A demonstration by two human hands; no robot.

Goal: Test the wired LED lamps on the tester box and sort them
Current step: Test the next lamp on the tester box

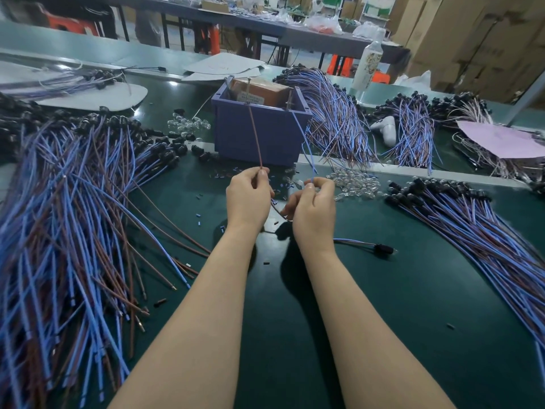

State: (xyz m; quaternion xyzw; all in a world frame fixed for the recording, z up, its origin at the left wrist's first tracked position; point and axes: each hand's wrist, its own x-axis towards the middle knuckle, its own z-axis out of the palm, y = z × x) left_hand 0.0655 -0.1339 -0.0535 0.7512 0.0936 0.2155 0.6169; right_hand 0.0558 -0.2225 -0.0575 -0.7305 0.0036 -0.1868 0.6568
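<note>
Dense wire pile [73,216] crowding left of the left hand [249,196], wire fan [472,225] spread right of the right hand [314,208], purple box [259,137] blocking just ahead, single lamp [382,248] lying beside the right wrist, bare table [398,305] open nearer in, around both forearms.

One wide-angle view, from a camera worn on the person's head, faces forward and down over the green desk [383,290]. Both forearms [206,320] enter from the bottom edge, very near the lens. The tester box [236,134] sits mid-frame, farther off; stacked cartons [477,39] fill the far top right.
</note>
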